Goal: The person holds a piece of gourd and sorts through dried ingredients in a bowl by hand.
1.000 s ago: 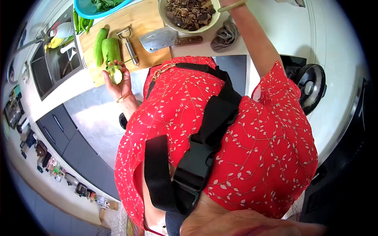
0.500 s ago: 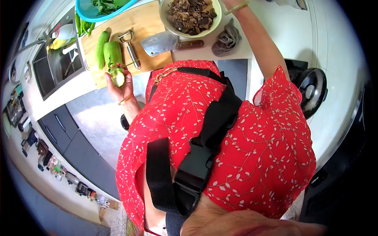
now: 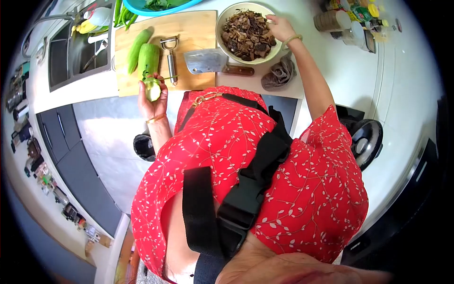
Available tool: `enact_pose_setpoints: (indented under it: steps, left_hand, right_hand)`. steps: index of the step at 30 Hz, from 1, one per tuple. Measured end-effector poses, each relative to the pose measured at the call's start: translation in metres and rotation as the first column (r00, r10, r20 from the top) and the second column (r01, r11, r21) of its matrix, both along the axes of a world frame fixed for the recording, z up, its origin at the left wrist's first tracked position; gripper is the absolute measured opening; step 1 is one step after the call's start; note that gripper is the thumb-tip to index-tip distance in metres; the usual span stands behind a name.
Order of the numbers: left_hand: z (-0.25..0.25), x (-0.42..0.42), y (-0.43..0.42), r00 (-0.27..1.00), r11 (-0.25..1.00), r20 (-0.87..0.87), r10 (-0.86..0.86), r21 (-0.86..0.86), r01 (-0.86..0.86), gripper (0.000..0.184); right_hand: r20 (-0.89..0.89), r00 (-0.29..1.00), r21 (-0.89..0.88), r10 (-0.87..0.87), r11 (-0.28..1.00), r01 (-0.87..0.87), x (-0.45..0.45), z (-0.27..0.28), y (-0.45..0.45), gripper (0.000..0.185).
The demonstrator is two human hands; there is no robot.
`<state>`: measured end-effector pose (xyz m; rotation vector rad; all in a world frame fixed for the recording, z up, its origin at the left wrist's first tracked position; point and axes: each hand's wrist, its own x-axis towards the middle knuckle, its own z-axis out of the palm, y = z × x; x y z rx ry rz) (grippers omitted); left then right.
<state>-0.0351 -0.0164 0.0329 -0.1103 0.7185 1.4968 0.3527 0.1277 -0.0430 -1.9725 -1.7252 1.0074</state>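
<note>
My left hand (image 3: 152,104) is closed around a pale green zucchini end piece (image 3: 152,90), cut face up, with a thin green strip beside it. Just beyond it, on the cutting board (image 3: 194,29), lie a thicker zucchini (image 3: 149,57) and a slimmer one (image 3: 138,47). A metal peeler (image 3: 171,59) and a cleaver (image 3: 205,61) with a wooden handle rest to the right. At the right rim of a cream bowl (image 3: 220,45) is my right hand (image 3: 282,29), fingers curled over the edge; its thumb is hard to see. Brown, torn mushroom-like pieces (image 3: 246,35) fill the bowl.
A crumpled grey cloth (image 3: 280,73) lies right of the cleaver handle. Behind the board stand a blue basket of leafy greens (image 3: 161,10) and green peppers (image 3: 125,15). The sink (image 3: 78,49) is at left; seasoning jars (image 3: 352,21) stand at back right.
The view has turned and shifted, bringing the jars into sight. My right hand has come in closer to the bowl's rim. My left hand keeps hold of the zucchini piece.
</note>
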Motion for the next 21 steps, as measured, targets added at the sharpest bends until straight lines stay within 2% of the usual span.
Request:
enact_pose_setpoints:
  steps: [1,5,7,10,14,16,19,21]
  left_hand:
    - [-0.002,-0.001,-0.001,1.000,1.000,-0.031,-0.003,0.004,0.003,0.036]
    - [-0.001,-0.001,-0.001,0.999,1.000,-0.046,-0.007,0.026,0.008,0.036]
    - [-0.002,-0.002,-0.001,0.999,0.999,-0.051,-0.007,0.033,0.009,0.035]
    - [-0.004,-0.004,-0.002,1.000,0.999,-0.030,0.000,0.037,0.001,0.034]
    - [-0.005,-0.003,-0.002,0.999,1.000,-0.045,0.010,0.027,-0.009,0.033]
    - [-0.006,-0.004,-0.002,0.999,0.999,-0.037,0.005,0.039,-0.003,0.032]
    - [-0.006,-0.004,-0.002,0.999,0.999,-0.038,-0.004,0.054,0.006,0.031]
    - [-0.005,-0.004,-0.002,1.000,0.998,-0.029,-0.003,0.055,0.004,0.030]
  right_hand:
    - [0.057,0.998,-0.001,0.027,1.000,-0.027,-0.001,-0.005,0.004,0.043]
    - [0.004,0.999,-0.291,0.041,0.956,-0.038,-0.020,-0.004,0.015,0.043]
    - [0.067,0.993,-0.256,0.094,0.964,-0.074,-0.026,-0.003,0.015,0.039]
    - [0.080,0.994,-0.193,0.072,0.980,-0.055,-0.036,-0.009,0.004,0.040]
    - [-0.036,0.995,-0.196,0.097,0.975,-0.102,-0.036,-0.005,-0.005,0.040]
    - [0.020,0.987,-0.072,0.160,0.985,-0.158,-0.032,-0.003,-0.008,0.038]
    - [0.092,0.993,0.150,0.070,0.985,-0.083,-0.037,0.019,-0.016,0.029]
    - [-0.008,0.993,0.162,0.114,0.980,-0.112,-0.041,0.021,-0.021,0.022]
